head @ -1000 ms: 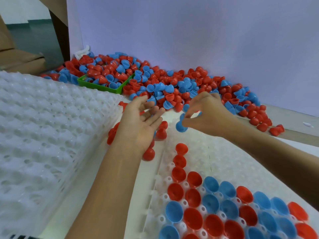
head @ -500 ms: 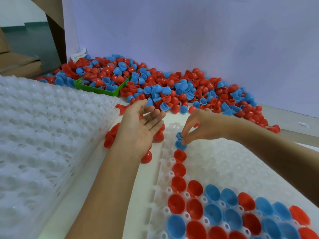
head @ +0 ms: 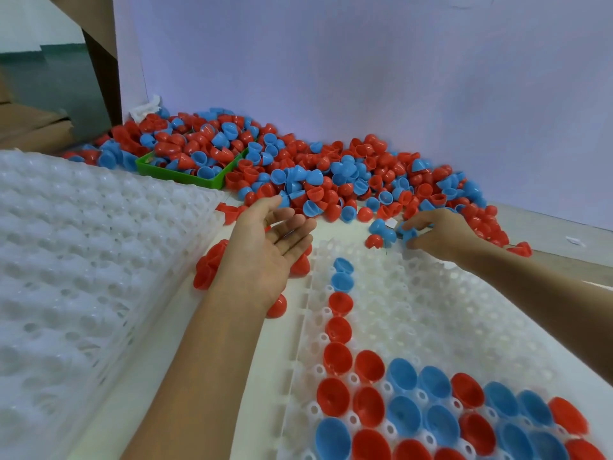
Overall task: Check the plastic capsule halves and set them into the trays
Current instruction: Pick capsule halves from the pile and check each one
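Here, loose red and blue capsule halves (head: 331,180) lie heaped along the far side of the bench (head: 348,227), against a pale wall (head: 365,78). Some spill over a green bin (head: 185,175). The right hand (head: 438,232) reaches into the near edge of the heap, its fingers curled round a blue half (head: 408,234); the grip looks like a pinch, though blur makes this uncertain. The left hand (head: 265,257) hovers palm up, fingers relaxed and holding nothing, above a few red halves (head: 209,263) on the bench.

A white tray (head: 431,310) in front holds seated halves: one column runs up its left edge, and its near rows are full. A stack of empty trays (head: 83,260) sits to the left.

The risk I see: a loose pinch could drop the half into the heap, or knock neighbours onto the tray, unseating those already set.
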